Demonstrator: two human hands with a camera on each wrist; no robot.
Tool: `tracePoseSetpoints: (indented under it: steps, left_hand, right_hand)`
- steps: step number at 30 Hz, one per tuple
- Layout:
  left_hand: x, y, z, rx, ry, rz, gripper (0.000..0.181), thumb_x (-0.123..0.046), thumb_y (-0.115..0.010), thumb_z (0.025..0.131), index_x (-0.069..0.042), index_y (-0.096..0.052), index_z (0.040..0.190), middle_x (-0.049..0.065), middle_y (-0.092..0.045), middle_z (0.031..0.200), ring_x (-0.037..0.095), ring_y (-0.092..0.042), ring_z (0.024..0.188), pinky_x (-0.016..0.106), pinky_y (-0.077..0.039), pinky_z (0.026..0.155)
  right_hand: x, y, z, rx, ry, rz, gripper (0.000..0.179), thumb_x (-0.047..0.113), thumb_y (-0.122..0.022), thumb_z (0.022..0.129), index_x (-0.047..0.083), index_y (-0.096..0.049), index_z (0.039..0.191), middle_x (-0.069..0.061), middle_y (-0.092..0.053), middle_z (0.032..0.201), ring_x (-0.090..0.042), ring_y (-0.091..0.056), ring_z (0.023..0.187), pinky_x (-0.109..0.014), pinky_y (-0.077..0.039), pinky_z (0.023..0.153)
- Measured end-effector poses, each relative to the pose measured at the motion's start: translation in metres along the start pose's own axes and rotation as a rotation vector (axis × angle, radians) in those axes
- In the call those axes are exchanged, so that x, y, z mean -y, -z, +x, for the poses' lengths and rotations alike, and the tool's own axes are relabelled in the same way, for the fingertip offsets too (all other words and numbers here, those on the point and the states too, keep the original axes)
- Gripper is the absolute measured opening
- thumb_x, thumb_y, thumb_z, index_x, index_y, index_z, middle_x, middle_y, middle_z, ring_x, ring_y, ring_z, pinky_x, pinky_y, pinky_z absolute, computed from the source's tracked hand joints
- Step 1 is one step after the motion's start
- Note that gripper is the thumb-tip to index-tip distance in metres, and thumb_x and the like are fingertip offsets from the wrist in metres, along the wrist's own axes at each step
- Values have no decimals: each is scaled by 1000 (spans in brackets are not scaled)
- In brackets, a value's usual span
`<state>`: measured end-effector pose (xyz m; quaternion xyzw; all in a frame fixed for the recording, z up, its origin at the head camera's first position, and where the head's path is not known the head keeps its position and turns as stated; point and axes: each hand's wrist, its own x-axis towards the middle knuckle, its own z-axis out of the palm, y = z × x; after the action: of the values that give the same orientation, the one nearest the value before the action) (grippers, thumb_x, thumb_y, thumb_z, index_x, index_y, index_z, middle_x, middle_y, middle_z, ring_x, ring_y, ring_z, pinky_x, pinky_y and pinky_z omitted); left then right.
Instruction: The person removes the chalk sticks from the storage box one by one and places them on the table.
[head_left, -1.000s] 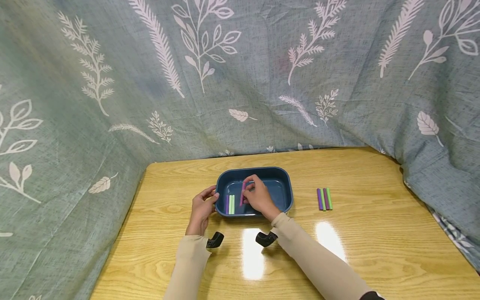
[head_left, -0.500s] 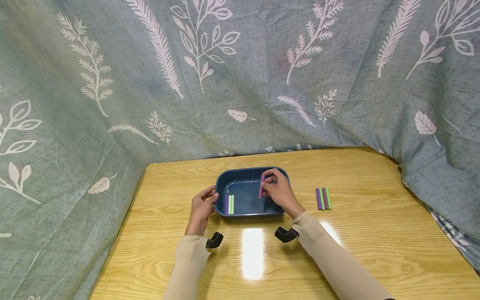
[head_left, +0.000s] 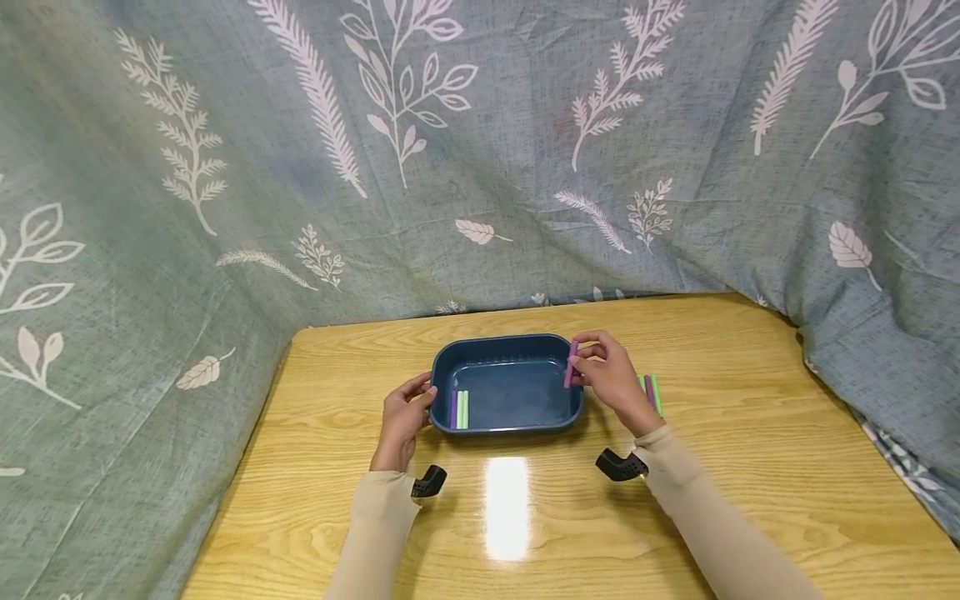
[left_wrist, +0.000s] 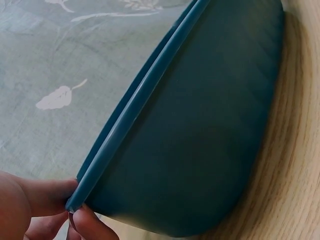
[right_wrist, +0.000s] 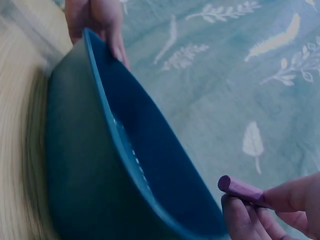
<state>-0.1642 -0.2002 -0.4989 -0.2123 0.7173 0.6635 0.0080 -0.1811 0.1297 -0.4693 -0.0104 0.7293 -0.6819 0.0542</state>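
A dark blue plastic tub sits on the wooden table. My left hand grips its left end, thumb over the rim and fingers outside, as the rim in the left wrist view confirms. Between thumb and fingers, my right hand pinches a round purple stick above the tub's right rim. Inside the tub, at the left end, a purple stick lies beside two pale green sticks, all side by side.
Right of the tub, a dark purple stick and a bright green stick lie on the table, partly behind my right hand. A patterned grey-blue cloth hangs along the back and sides. Each wrist carries a black camera mount.
My right hand has carried the purple stick rightward, from low over the tub's middle to its right rim, now overlapping the sticks on the table. My left hand has stayed put.
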Motion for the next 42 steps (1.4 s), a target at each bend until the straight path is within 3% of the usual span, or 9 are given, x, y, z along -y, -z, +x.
tracePoseSetpoints:
  steps: [7,16,25,36,42]
  left_hand:
    - [1,0,2,0,7,7,35,-4,-65,104,-1,-68,138,12,-56,117,11,-55,67,20,-48,55]
    - [2,1,0,4,3,18,34,-5,-65,105,-1,-67,138,11,-56,116,11,-54,70,20,-47,55]
    - [1,2,-1,11,-8,22,35,-4,-65,104,0,-67,139,11,-57,116,11,-56,72,20,-48,55]
    - [1,2,0,5,9,19,35,-3,-65,104,-1,-67,139,13,-56,118,12,-55,66,20,-48,55]
    - [0,2,0,7,4,16,35,-5,-64,105,-1,-67,139,12,-56,118,11,-56,71,20,-48,56]
  right_hand:
    - [-10,34,-7,-24,15,-12,37,0,-54,109,-8,-45,144,-21,-60,112,-13,-73,84,-46,-63,88]
    - [-25,70,-18,-34,-28,-101,42,5,-53,111,-6,-40,150,-22,-57,120,-8,-72,90,-37,-63,87]
    - [-38,93,-24,-69,-40,-169,42,7,-54,110,-6,-42,149,-23,-58,120,-5,-69,88,-28,-61,80]
    - [-51,115,-27,-100,-38,-236,40,3,-54,109,-9,-44,146,-24,-61,115,0,-68,82,-25,-61,75]
    - [-55,123,-30,-113,-59,-261,40,3,-54,109,-10,-45,146,-26,-62,117,2,-68,81,-25,-61,73]
